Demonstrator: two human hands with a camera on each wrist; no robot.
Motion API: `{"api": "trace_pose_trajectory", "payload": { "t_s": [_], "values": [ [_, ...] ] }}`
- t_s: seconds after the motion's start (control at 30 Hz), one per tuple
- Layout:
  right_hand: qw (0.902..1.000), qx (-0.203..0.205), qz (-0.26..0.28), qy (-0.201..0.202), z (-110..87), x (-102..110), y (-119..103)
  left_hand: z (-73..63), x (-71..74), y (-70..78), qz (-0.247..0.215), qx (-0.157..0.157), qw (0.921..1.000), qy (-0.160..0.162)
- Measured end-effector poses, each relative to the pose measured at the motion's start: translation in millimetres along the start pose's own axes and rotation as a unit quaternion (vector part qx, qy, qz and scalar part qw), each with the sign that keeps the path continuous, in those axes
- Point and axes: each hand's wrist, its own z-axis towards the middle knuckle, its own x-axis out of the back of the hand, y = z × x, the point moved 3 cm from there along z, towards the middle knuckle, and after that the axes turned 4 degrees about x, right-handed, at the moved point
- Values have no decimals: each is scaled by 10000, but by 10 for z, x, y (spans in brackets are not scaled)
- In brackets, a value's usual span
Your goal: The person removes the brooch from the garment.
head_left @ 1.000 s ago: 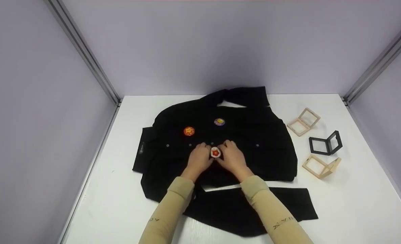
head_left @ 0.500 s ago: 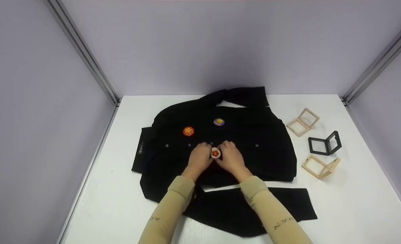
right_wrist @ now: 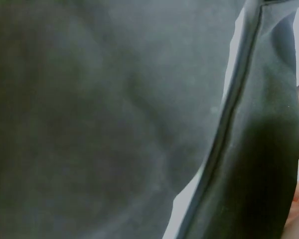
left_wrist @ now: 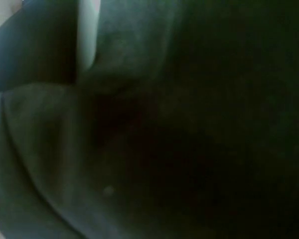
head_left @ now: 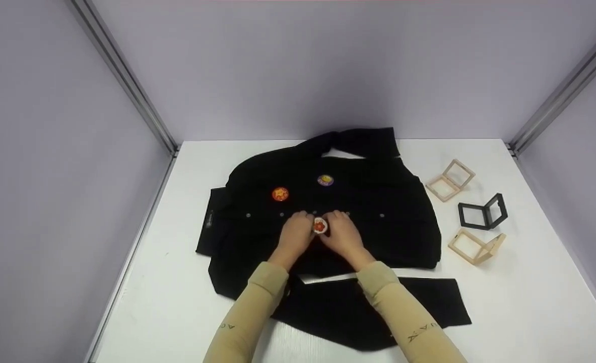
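Left hand [head_left: 296, 233] and right hand [head_left: 343, 232] meet fingertip side by fingertip side, fingers curled, gap nearly nil, with the white badge [head_left: 320, 225] pinched between them. Whether cloth is caught too: cannot tell, fingertips hidden from above. Wrist views show mostly dark, blurred cloth, no badge.

Change over the last second: slight. A button [head_left: 348, 214] now peeks out at the right fingertips; badge and both hands hold their place over the shirt [head_left: 398, 242]. Reads as close work at one spot, not a carry.

Badge faces up, red flower showing; roundish, no clear long axis. Shirt's long axis runs left to right beneath the grip, button row likewise, sleeve ends pointing right.

Farther out: purple badge [head_left: 325, 180] just beyond the grip, orange badge [head_left: 280, 194] beyond and left. Well right: upper wood frame [head_left: 453, 183], black frame [head_left: 487, 218], lower wood frame [head_left: 488, 248], all standing hinged open on the table [head_left: 161, 302].
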Motion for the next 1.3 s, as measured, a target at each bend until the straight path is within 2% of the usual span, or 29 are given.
{"api": "trace_pose_trajectory", "payload": {
  "t_s": [0.43, 1.03, 1.3],
  "values": [
    [9995, 248, -188, 114, -8, 126, -30, -9, 119, 27, -391, -103, 9992, -39],
    [9961, 686, -479, 272, -41, 258, -85, -65, 217, 8, -297, -471, 9983, 152],
    [9934, 893, -594, 405, -46, 276, -98, -89, 242, -25, -460, -622, 9966, 272]
  ]
}}
